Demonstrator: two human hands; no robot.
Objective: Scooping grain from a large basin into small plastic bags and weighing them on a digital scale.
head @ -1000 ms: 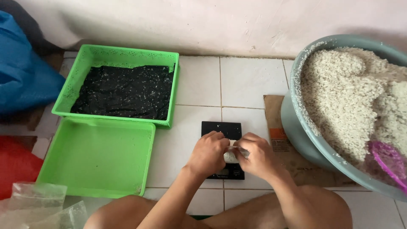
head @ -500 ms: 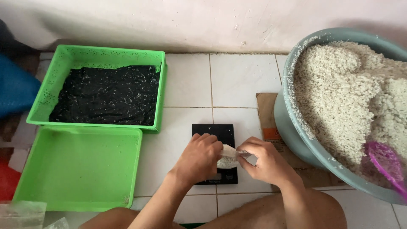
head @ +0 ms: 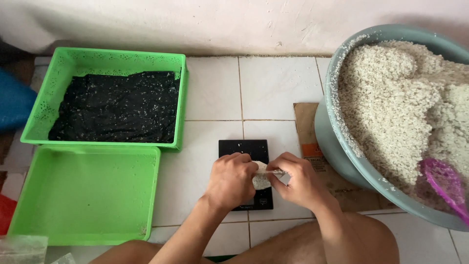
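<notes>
Both hands meet over the small black scale (head: 244,149) on the near tiles; the left hand (head: 229,180) and the right hand (head: 299,182) pinch a small clear packet of white grains (head: 261,180) between closed fingers, seemingly at its mouth, though the fingers hide that part. If the grip slackens or the packet tips, grains could spill onto the scale and the white tile floor (head: 273,88); a hard tug might split the thin film. The heaped grey basin (head: 342,156) sits just right; a bumped elbow could scatter more.
</notes>
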